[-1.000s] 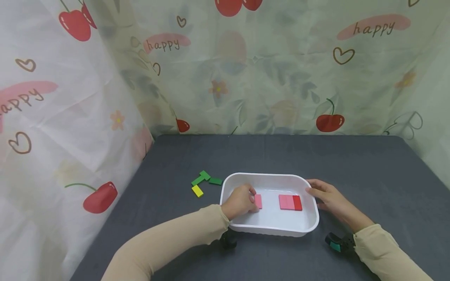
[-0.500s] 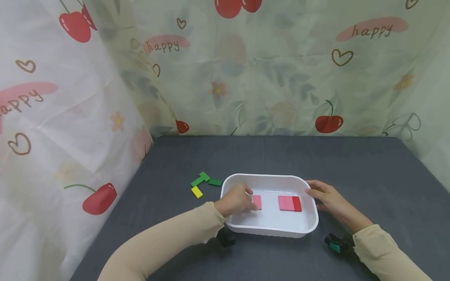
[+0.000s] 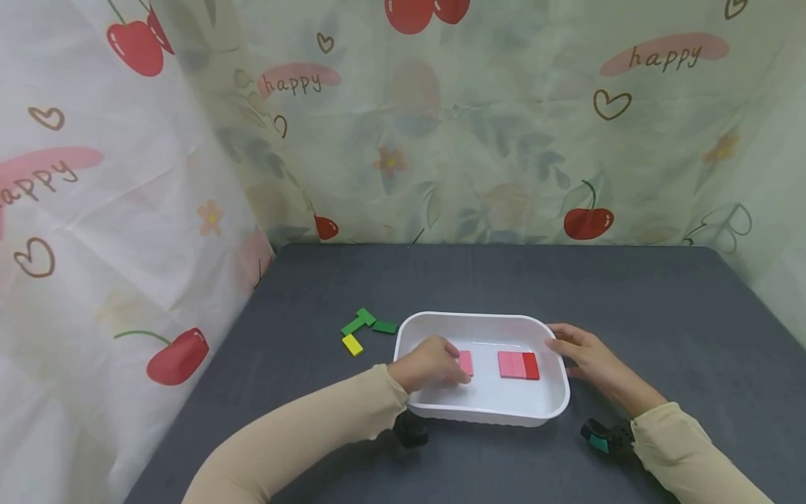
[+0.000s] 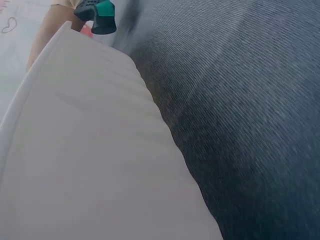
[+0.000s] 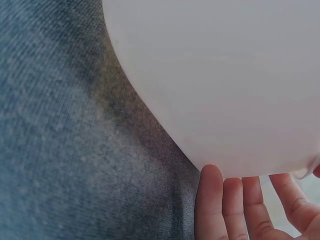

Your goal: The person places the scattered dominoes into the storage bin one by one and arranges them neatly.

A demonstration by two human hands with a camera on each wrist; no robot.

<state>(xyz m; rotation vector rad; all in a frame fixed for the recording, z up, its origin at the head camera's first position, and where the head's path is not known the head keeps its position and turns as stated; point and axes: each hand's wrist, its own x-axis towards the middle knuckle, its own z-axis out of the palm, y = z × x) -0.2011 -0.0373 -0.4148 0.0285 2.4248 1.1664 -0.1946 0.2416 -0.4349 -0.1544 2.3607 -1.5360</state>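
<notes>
Positioning pink tile (image 3: 466,363), prob: left hand (image 3: 433,365) is pinching it, right hand (image 3: 590,358) gripping white tray (image 3: 497,396) at 3 o'clock; steadiness next, imo.

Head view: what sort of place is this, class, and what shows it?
Probably a screened-off tabletop workspace: printed sheeting hangs behind a dark table, where a white tray holds pink and red pieces.

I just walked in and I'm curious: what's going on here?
Someone is handling small blocks in a white tray. Their left hand is inside, fingers at a pink block; whether it grips it is hard to tell. The right hand touches the tray's right end. Farther right inside lie pink pieces against a red one. Green blocks and a yellow one lie on the table, left of the tray.
</notes>
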